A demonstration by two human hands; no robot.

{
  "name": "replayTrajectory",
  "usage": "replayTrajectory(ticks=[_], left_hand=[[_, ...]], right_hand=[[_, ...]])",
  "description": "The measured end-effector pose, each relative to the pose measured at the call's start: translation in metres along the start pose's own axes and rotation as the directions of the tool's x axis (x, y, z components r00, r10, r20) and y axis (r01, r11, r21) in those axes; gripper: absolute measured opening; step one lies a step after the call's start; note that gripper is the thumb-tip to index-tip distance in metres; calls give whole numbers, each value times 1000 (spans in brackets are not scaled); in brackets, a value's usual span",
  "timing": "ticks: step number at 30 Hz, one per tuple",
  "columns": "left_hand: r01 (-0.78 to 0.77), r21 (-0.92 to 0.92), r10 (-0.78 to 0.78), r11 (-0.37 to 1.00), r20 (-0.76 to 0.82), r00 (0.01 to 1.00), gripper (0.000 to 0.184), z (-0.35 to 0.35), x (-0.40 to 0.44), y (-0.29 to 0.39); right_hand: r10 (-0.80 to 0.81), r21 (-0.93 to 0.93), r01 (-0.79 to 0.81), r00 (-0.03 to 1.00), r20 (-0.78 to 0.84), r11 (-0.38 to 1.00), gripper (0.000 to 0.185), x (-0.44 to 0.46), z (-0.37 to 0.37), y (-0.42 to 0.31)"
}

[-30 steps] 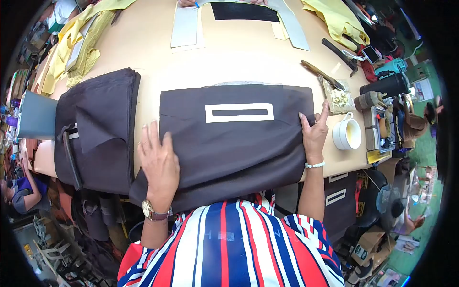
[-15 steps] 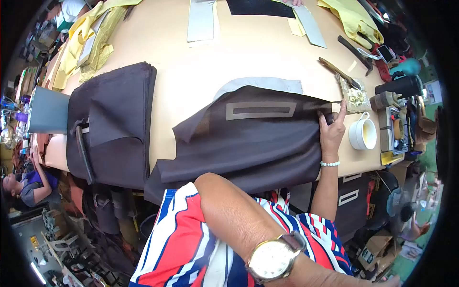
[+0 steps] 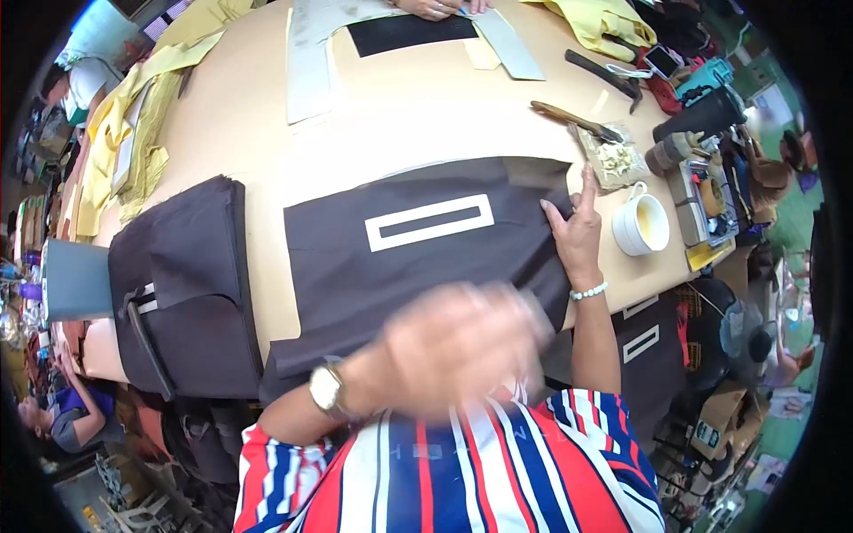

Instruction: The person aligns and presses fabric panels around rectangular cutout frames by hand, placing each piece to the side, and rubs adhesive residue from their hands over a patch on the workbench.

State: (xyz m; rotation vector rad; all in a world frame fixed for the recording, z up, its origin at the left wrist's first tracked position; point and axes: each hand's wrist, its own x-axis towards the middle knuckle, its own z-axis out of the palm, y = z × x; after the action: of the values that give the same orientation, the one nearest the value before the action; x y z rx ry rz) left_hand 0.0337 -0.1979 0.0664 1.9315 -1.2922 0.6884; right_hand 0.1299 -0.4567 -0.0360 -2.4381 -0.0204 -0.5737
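Observation:
A dark brown fabric panel (image 3: 338, 293) lies spread on the table in front of me, with a pale rectangular frame-shaped piece (image 3: 382, 237) on its upper part. My right hand (image 3: 579, 240), with a beaded bracelet at the wrist, rests at the panel's right edge, thumb and index finger apart. Above the panel's near part, close to my body, my left hand (image 3: 462, 346) is smeared by motion; a wristwatch shows on that arm. Its fingers cannot be made out. The panel's near edge is partly hidden behind this hand.
Left, a stack of dark fabric (image 3: 200, 266) carries a dark bar (image 3: 149, 351). Right stand a white cup (image 3: 640, 226), a brush (image 3: 573, 120) on a plastic bag (image 3: 617, 162), and a hammer (image 3: 604, 75). Across the table, another person's hands (image 3: 435, 7) touch grey pieces near a black panel (image 3: 413, 35).
My left arm has swung back from the right to over the fabric's near part. The panel's raised far edge now lies flatter. My right hand stays at its right edge; the view has shifted.

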Motion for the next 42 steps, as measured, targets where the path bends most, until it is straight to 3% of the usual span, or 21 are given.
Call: replayTrajectory(ticks=[2,3,4,7,8,10,12,14,17,20,24,26,27,30,31,34,38,39,41,42], left_hand=[[410,199,-438,890,127,890,43,10,-23,-35],[499,275,-554,822,184,812,50,13,-38,-48],[572,355,-662,740,232,713,58,14,-54,-59],[600,505,-778,620,295,555,66,17,-84,-68],[590,533,-787,606,294,543,67,17,-86,-68],[557,578,-791,597,308,528,69,20,-89,-67],[555,575,-788,601,309,534,71,19,-90,-67],[538,589,-784,604,315,535,71,19,-91,-66],[542,583,-784,606,322,530,70,18,-89,-66],[530,590,-781,609,329,531,70,18,-88,-66],[513,596,-777,618,364,513,71,10,-78,-65],[528,584,-784,617,398,476,71,3,-69,-67],[482,582,-745,655,389,542,68,1,-70,-70],[467,539,-708,701,442,552,66,-7,-62,-78],[415,535,-658,736,424,622,61,-7,-62,-81],[433,512,-663,742,464,587,55,-8,-56,-89],[474,471,-664,744,438,606,50,-10,-56,-89],[479,480,-674,734,438,595,53,-8,-59,-90],[454,509,-662,731,364,655,55,-2,-71,-86],[437,524,-648,731,332,685,57,1,-76,-84]], right_hand=[[-42,19,42,999,-1,999,80,8,2,1],[-71,39,71,997,-10,997,80,13,5,1],[-47,4,47,999,18,999,81,15,8,2],[-37,-59,39,998,45,997,82,14,8,-1],[-11,-130,21,997,81,991,82,11,3,-4],[-110,-282,119,993,48,952,80,3,-17,-6],[-213,-415,155,972,-96,896,68,4,-51,-2],[-95,-522,41,992,-77,852,57,8,-94,17],[67,-748,8,995,70,663,59,9,-138,35],[241,-717,14,937,252,697,67,17,-143,47],[286,-726,28,908,306,688,68,22,-134,48],[269,-683,-2,920,285,730,59,29,-143,56],[262,-662,-15,925,276,750,54,30,-148,57],[62,-644,-31,998,25,764,33,18,-166,44],[26,-678,11,999,44,735,22,10,-167,41],[129,-793,104,966,224,600,27,-11,-166,31],[26,-727,145,975,219,671,26,-17,-145,0],[-137,-625,243,967,214,741,33,-13,-139,-23],[-186,-248,224,968,168,942,38,-13,-114,-79],[-196,-37,203,971,138,978,41,-16,-98,-101]])
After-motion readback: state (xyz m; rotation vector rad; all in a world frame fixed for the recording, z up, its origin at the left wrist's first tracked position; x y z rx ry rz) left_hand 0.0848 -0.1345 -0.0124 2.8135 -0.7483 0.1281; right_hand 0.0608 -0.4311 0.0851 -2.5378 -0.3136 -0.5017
